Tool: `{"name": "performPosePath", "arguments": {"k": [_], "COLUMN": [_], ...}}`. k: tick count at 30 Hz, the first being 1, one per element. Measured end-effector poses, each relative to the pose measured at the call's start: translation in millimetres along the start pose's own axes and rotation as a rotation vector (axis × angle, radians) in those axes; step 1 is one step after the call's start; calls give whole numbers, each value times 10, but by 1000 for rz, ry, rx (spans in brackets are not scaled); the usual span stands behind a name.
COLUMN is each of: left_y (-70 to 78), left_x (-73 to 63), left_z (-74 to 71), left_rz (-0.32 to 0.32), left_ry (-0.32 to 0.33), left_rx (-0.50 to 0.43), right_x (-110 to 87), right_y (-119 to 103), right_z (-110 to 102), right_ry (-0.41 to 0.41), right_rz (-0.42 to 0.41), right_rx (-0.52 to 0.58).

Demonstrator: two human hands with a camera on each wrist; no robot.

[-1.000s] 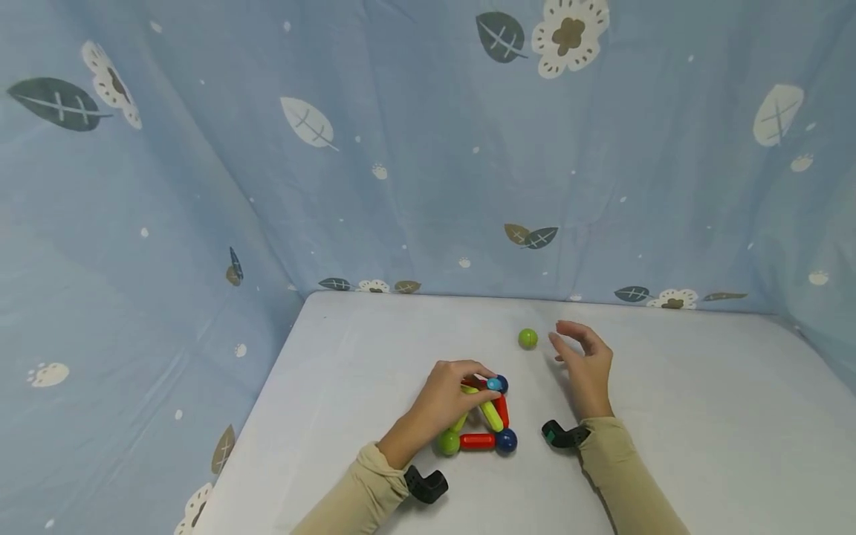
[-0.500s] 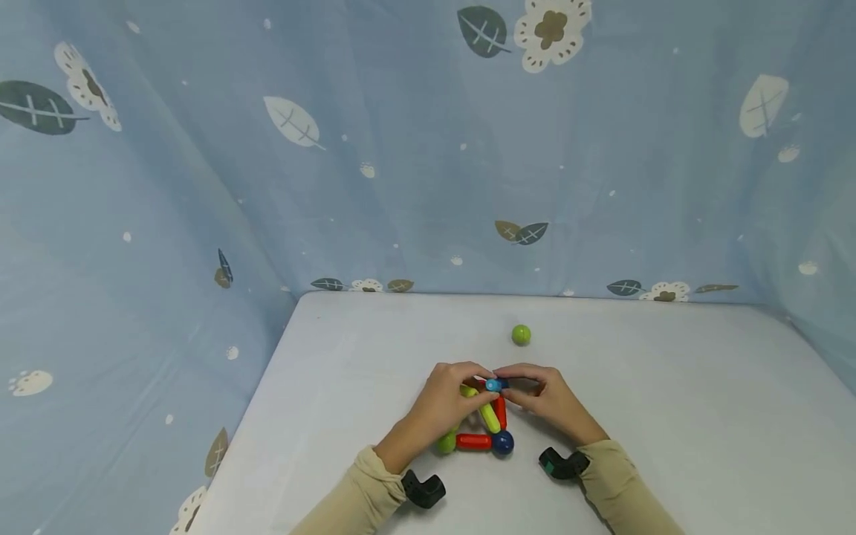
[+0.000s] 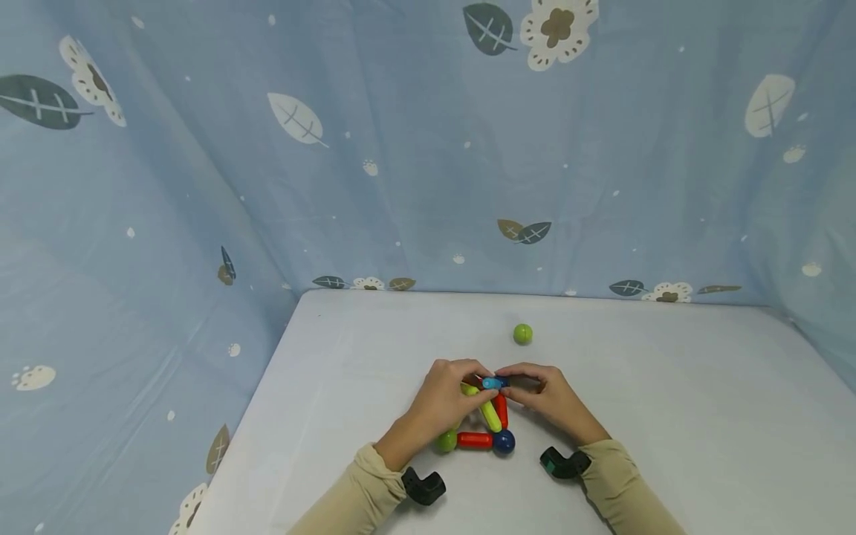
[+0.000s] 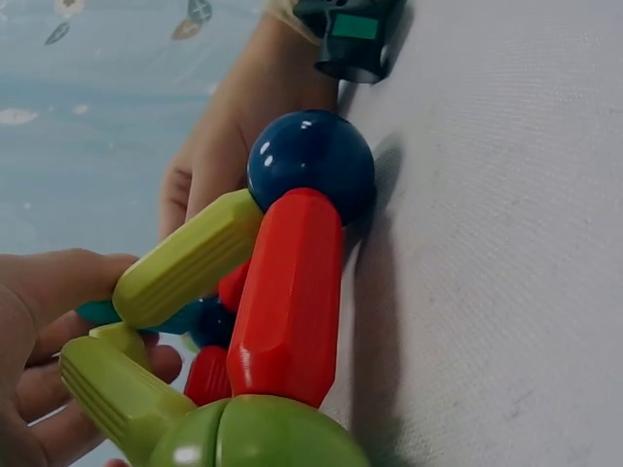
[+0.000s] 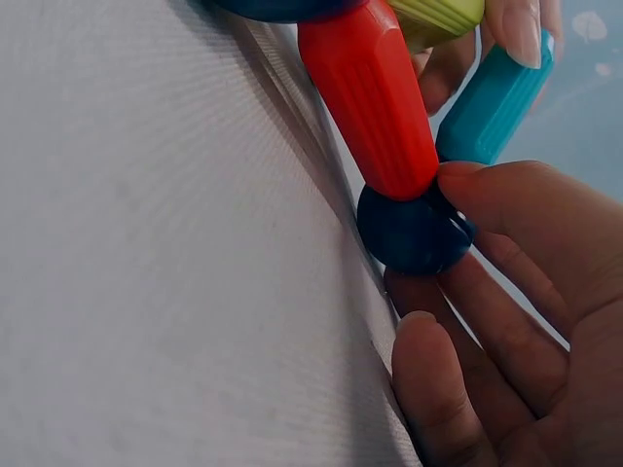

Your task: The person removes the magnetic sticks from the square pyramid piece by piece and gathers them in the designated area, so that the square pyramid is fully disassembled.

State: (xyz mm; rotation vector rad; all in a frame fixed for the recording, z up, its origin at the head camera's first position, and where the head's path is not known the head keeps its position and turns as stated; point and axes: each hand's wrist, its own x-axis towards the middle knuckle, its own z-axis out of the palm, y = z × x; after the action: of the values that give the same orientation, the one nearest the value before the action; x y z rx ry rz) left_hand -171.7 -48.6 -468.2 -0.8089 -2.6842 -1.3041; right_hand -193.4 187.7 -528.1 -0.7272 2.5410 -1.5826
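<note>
In the head view my left hand (image 3: 438, 397) pinches a teal magnetic rod (image 5: 496, 102), whose lower end meets the dark blue ball (image 5: 414, 233) at the back of a ball-and-rod frame. The thumb and fingers of my right hand (image 3: 558, 401) hold that ball from the right. Red rods (image 4: 290, 302) link the balls along the table. Yellow-green rods (image 4: 190, 258) slope up from a green ball (image 4: 263, 438) and a nearer blue ball (image 4: 311, 165) to meet by my left fingers. My left hand partly hides the frame's far left side in the head view.
A loose green ball (image 3: 523, 334) lies on the white table (image 3: 374, 334) behind the frame. A blue patterned cloth (image 3: 414, 148) hangs along the table's back edge and left side. Black wrist devices (image 3: 565, 464) sit by both sleeves.
My right hand has come from beside the loose green ball, down and left, to hold the back blue ball. My left hand keeps its place; the teal rod tilts slightly leftward.
</note>
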Motion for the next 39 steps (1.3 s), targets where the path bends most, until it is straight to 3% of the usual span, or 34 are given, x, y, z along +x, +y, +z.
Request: {"name": "performPosePath", "arguments": {"k": [12, 15, 18, 21, 24, 29, 32, 39], "left_y": [-33, -23, -12, -13, -21, -21, -43, -243], "left_x": [19, 28, 47, 71, 90, 105, 107, 74], "left_z": [-58, -118, -220, -308, -347, -371, -419, -702], "left_rz": [-45, -84, -115, -116, -114, -114, -129, -228], "left_ry": [15, 24, 75, 133, 143, 119, 141, 206], "left_rx": [8, -52, -150, -236, -255, -182, -118, 45], "right_x": [34, 46, 48, 37, 21, -5, -7, -6], "right_y": [-28, -26, -26, -28, -34, -50, -49, -39], "right_z": [3, 5, -2, -15, -23, -20, -11, 6], "right_ry": [-2, -3, -5, -2, 2, 11, 8, -3], "right_rz": [1, 0, 4, 21, 43, 83, 86, 113], "right_rx": [-34, -41, -55, -70, -69, -60, -56, -54]}}
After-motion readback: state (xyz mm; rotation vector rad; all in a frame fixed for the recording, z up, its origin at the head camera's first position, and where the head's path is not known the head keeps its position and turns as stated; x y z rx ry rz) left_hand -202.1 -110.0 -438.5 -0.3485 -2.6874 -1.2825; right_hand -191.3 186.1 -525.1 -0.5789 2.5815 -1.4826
